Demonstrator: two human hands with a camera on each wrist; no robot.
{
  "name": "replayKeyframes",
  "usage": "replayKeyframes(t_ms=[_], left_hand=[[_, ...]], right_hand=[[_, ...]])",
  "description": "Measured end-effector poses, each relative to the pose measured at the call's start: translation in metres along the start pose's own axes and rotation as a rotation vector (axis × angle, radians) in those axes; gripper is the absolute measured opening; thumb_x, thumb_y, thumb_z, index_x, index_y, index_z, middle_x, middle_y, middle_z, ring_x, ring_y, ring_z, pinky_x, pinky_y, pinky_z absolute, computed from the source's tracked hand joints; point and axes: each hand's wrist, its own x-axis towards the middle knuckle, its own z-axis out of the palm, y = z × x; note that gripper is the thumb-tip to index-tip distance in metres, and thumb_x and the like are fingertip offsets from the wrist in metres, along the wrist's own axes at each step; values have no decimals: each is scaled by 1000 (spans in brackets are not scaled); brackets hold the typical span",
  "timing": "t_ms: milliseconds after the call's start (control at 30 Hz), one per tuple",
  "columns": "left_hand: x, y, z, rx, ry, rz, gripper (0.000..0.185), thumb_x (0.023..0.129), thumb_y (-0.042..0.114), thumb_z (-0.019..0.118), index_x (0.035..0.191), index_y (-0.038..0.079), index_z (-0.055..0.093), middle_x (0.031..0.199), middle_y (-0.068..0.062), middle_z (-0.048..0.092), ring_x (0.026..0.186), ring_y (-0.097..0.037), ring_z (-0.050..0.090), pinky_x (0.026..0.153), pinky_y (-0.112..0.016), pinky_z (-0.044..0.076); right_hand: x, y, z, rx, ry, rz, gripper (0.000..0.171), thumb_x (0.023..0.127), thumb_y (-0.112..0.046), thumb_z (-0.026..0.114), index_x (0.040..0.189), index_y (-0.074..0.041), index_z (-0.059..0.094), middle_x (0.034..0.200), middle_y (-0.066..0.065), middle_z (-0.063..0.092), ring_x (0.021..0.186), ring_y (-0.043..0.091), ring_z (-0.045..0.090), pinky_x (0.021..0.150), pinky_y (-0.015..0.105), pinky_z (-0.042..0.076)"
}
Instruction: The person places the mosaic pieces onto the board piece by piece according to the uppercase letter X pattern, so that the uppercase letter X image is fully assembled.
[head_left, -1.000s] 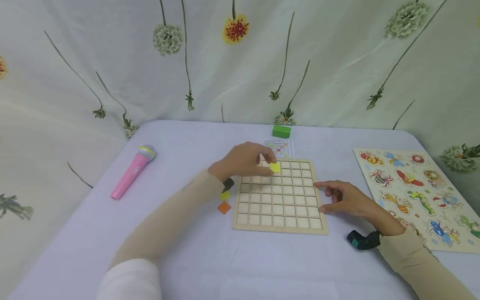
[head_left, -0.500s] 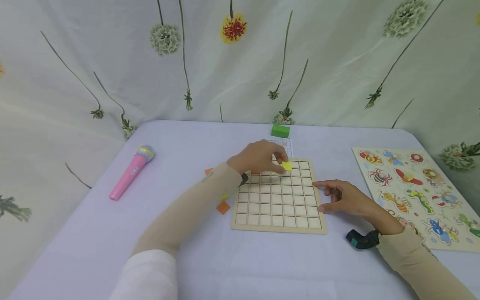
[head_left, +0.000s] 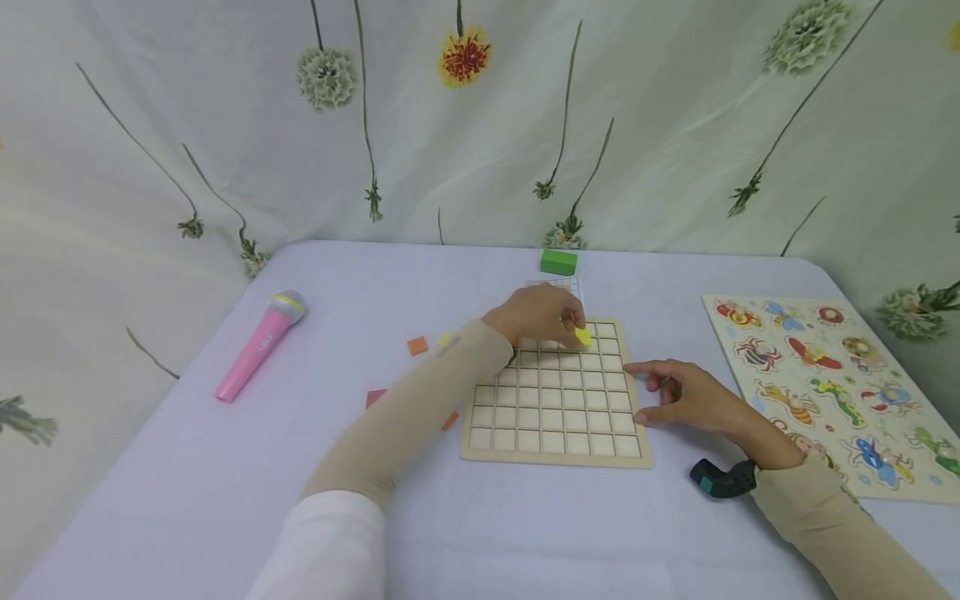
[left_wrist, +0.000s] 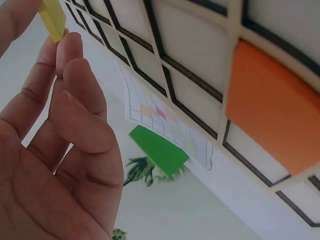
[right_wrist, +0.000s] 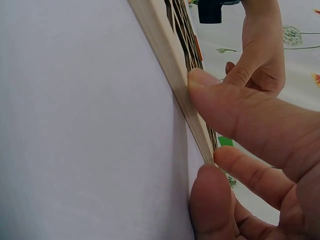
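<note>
A wooden grid board (head_left: 555, 408) with square cells lies on the table. My left hand (head_left: 577, 327) pinches a small yellow tile (head_left: 583, 337) between thumb and fingertips, held tilted over the board's far row, right of centre. The left wrist view shows the yellow tile (left_wrist: 52, 17) at my fingertips (left_wrist: 69, 44) and an orange tile (left_wrist: 270, 105) lying in a cell. My right hand (head_left: 641, 393) rests at the board's right edge. In the right wrist view its thumb and a finger (right_wrist: 225, 105) touch the board's edge (right_wrist: 170, 75).
Left of the board lie loose tiles: orange (head_left: 417, 345), yellow (head_left: 445, 339), red (head_left: 375, 397). A pink toy microphone (head_left: 258, 343) lies farther left. Behind the board are a green block (head_left: 558, 262) and a pattern card (head_left: 562, 287). An animal puzzle (head_left: 832, 392) lies at right.
My left hand has carried the yellow tile rightward along the board's far row. As the arm shifted, loose tiles at the left came into view. The right hand stayed put.
</note>
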Motion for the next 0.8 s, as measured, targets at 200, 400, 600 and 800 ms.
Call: replayKeyframes(t_ms=[200,400,600,800], left_hand=[[8,3,5,24,-16,-32,30,96,35,85,121,19,77,110,9,72,106,-10,65,99,-40,50],[11,7,6,55,-27,-23,31,96,35,85,120,19,76,108,8,72,104,-11,65,96,-39,51],[14,10,8,91,-30,-15,30,95,37,86,118,19,76,106,9,71,101,-10,64,92,-36,51],[16,10,9,78,-42,-38,30,95,36,86,117,20,75,108,9,70,102,-9,63,94,-36,50]], right_hand=[[0,0,0,-7,1,-9,67,85,-2,90,142,13,59,102,7,55,73,12,47,64,26,41],[-1,0,-1,-7,3,-7,67,84,-1,90,142,14,59,102,7,55,74,12,47,64,26,41],[-1,0,-1,-1,3,-8,67,84,-1,90,142,14,59,102,7,55,74,12,47,64,26,41],[-1,-1,-1,-7,4,-8,67,84,-2,90,142,14,59,102,7,55,74,12,47,64,26,41]])
